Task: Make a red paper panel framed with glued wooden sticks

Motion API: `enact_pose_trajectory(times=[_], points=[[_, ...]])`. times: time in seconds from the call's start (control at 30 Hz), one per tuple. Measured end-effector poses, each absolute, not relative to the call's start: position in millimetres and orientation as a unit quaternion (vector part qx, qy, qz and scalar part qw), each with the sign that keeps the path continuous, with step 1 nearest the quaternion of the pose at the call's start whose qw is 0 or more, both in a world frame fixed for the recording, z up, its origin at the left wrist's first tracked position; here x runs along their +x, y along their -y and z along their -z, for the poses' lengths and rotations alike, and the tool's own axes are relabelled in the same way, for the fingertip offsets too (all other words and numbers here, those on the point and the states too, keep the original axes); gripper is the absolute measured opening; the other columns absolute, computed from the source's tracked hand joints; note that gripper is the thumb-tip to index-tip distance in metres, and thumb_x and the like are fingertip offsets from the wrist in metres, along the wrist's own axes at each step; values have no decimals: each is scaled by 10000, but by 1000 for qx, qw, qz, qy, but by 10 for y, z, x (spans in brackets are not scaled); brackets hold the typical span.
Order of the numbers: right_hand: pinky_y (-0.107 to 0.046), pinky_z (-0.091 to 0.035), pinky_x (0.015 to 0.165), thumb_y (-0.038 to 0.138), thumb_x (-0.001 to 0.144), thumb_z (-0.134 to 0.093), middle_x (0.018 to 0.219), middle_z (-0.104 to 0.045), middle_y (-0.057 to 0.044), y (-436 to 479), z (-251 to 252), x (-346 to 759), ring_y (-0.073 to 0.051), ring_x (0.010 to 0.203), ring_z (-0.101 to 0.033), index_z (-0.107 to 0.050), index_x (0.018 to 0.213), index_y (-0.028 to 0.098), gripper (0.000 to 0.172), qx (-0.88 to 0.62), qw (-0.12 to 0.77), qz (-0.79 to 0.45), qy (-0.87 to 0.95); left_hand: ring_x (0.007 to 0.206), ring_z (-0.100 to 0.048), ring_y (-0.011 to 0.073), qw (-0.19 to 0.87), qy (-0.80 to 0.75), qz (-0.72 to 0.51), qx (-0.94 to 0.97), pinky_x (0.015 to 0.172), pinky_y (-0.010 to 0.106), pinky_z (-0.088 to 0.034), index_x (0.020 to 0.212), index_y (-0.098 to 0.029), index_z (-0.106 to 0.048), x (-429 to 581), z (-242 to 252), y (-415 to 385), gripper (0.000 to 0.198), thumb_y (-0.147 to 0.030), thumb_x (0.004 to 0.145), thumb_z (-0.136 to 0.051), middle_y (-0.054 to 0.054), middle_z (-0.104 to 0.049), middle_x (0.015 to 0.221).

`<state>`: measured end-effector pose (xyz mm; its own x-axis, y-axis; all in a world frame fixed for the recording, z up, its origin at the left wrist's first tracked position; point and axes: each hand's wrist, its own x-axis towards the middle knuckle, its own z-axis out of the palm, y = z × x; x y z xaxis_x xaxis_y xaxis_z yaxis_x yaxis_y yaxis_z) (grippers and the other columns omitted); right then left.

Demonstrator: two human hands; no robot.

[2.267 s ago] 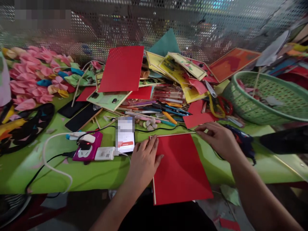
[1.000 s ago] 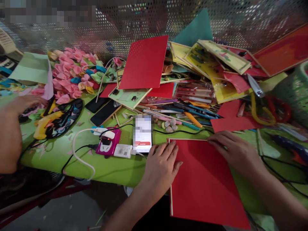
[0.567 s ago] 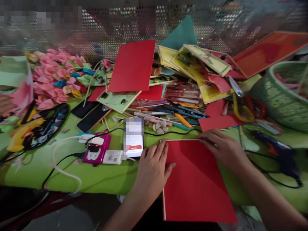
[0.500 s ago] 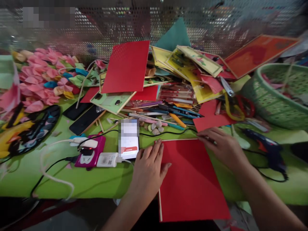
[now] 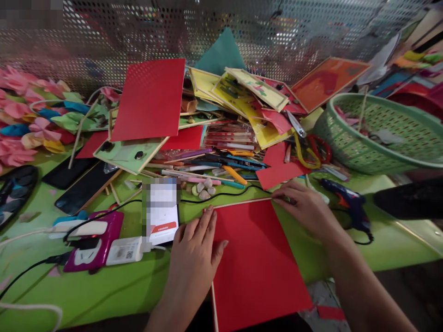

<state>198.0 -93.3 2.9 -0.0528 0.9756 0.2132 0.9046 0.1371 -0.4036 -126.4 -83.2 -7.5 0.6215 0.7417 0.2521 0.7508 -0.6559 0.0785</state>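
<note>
A red sheet of card [image 5: 258,263] lies in front of me, its near end jutting past the table's front edge. Thin pale sticks run along its left edge and its far edge; the far stick [image 5: 242,202] shows between my hands. My left hand [image 5: 195,244] rests flat on the sheet's far left corner, fingers stretched forward and thumb out over the red surface. At the far right corner, the fingers of my right hand [image 5: 301,203] are pinched together on the end of the far stick. Its fingertips partly hide that corner.
A phone [image 5: 162,216] and a magenta power strip [image 5: 107,240] with cables sit left. A glue gun [image 5: 349,198] and green basket [image 5: 377,147] are right. Beyond lie scissors [image 5: 308,147], pens, pebbles [image 5: 206,188], framed cards and another red card [image 5: 150,99].
The view has shifted to the right, so the things on the table appear further left. Both hands keep their places at the sheet's far corners.
</note>
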Motion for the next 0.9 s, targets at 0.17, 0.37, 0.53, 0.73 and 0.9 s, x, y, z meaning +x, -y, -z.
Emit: enact_pose_trajectory(times=[0.17,0.37,0.53,0.73,0.9], points=[[-364,-550,750,277,967,-576,955,-742,-62,914,-40,1978,-230,858,-712,-726,917,264,159,-653,210,-100,721,1126,-621,301,19,411,134,-901,906,457,-509,1446,-105,-595,-1274,96,836,500,-377,1036,-513,112,-585,1520],[-353,-538,746,281,985,-539,928,-713,-61,882,-25,1977,-223,843,-693,-694,904,261,176,-638,209,-102,734,1111,-625,304,24,408,134,-903,900,465,-521,1431,-88,-607,-1271,100,835,493,-357,1024,-538,118,-592,1512],[-368,-525,775,285,1007,-500,917,-675,-64,862,23,2004,-229,843,-670,-659,900,255,194,-626,196,-94,749,1109,-627,289,24,414,126,-901,905,463,-539,1431,-108,-607,-1279,95,841,485,-365,1025,-539,98,-576,1530],[-369,-522,775,320,1028,-490,915,-653,-65,885,14,2058,-231,846,-654,-618,908,251,188,-603,195,-110,765,1142,-622,280,15,427,112,-897,942,461,-540,1453,-128,-579,-1261,102,847,502,-381,1020,-561,101,-529,1574],[-369,-529,768,327,1041,-477,918,-645,-65,946,-73,2066,-229,851,-653,-596,914,247,192,-598,221,-106,763,1136,-638,278,10,436,129,-891,929,456,-547,1442,-164,-587,-1269,77,855,465,-335,1010,-581,118,-563,1541]])
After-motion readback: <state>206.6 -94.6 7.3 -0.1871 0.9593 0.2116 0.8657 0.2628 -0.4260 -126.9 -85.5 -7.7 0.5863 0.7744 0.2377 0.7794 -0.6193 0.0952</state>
